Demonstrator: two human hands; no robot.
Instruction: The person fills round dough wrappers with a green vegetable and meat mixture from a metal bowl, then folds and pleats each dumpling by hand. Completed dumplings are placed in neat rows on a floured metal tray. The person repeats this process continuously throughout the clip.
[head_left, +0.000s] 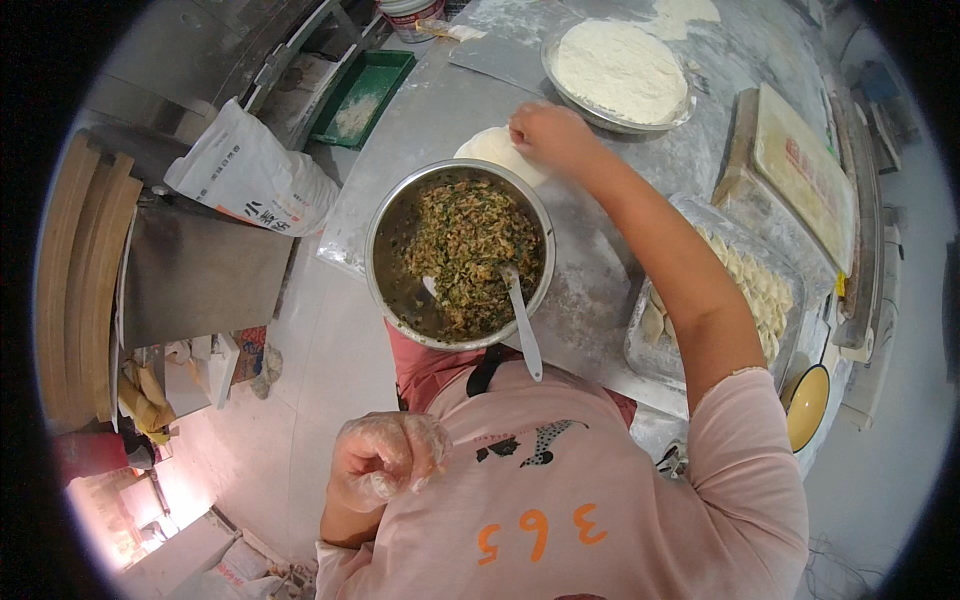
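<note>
A steel mixing bowl (375, 281) of chopped green-and-brown filling (472, 255) stands at the table's near edge, before my body. A spatula with a grey-white handle (526, 330) leans in it, its end over the rim. Beyond the bowl lies pale rolled dough (491, 150), partly hidden by the rim. My right hand (551, 142), curled and slightly blurred, is at the dough's right edge; whether it grips the dough is unclear. Left of my shirt, my left hand (388, 459) is raised, floury and curled into a loose fist, with nothing visible in it.
At the back is a metal bowl of flour (619, 71). A tray of dumplings (750, 292) sits under my right forearm, near a box-like thing with a pale top (802, 172) and a yellow bowl (806, 409). Left are a flour sack (255, 172) and a green tray (367, 94).
</note>
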